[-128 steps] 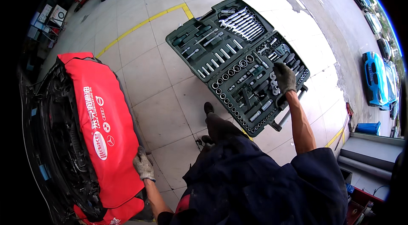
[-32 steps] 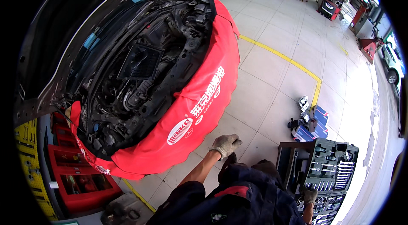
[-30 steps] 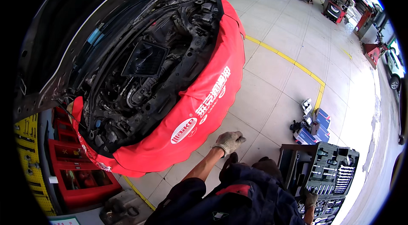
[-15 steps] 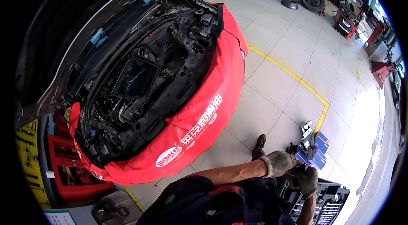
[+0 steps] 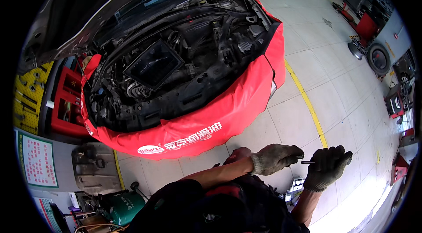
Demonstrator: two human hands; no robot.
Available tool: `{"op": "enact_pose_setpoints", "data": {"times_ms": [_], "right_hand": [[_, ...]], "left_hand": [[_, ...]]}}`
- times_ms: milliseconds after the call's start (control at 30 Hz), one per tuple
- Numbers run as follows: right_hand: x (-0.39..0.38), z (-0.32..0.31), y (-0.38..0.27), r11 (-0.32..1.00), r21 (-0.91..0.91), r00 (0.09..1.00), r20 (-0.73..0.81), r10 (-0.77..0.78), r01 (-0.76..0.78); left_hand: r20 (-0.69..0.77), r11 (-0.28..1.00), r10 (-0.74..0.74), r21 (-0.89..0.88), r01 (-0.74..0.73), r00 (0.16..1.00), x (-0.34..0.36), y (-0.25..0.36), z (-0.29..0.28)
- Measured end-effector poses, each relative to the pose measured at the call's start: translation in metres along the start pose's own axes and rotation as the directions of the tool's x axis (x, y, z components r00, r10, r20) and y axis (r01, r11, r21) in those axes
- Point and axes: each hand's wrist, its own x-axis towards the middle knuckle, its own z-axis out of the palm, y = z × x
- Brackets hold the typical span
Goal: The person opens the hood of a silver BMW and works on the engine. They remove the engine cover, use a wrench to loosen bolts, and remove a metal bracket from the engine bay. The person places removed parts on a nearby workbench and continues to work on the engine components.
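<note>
Evidently the right hand (image 5: 326,168) grips a thin dark rod (image 5: 308,162), perhaps leaving its end free toward the left hand (image 5: 277,159), whose curled grip I can't read; beyond, a red cover (image 5: 237,109) likely guards the car (image 5: 206,74).

Pale tiled floor (image 5: 343,83), 2 yellow line stretches (image 5: 310,105), yellow pegboard (image 5: 31,96), red cabinet (image 5: 61,125), bright light lower right

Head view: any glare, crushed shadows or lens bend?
Head view: floor blown white at lower right; same view, engine bay dark, raised hood near-black underneath; same view, yellow line curves; same view, right hand and thin rod both dark.
</note>
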Motion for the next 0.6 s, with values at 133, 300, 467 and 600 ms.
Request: {"op": "enact_pose_setpoints", "data": {"times_ms": [133,300,467,600], "right_hand": [[0.083,0.012,0.042,0.98,-0.127,0.986,0.041,0.159,-0.153],[0.201,0.031,0.046,0.984,-0.052,0.958,0.223,0.179,-0.172],[0.291,0.046,0.07,0.952,-0.305,0.935,0.344,0.084,0.027],[0.344,0.061,0.11,0.962,-0.149,0.802,0.531,0.274,-0.23]], "left_hand": [[-0.117,0.994,-0.008,-0.112,-0.005,0.993,0.054,-0.013,-0.03],[-0.284,0.97,0.237,0.117,-0.212,0.929,0.147,-0.032,-0.086],[-0.256,0.956,0.284,0.0,-0.294,0.924,0.22,-0.029,-0.147],[-0.189,0.933,0.101,-0.323,-0.159,0.977,0.24,-0.035,-0.195]]}}
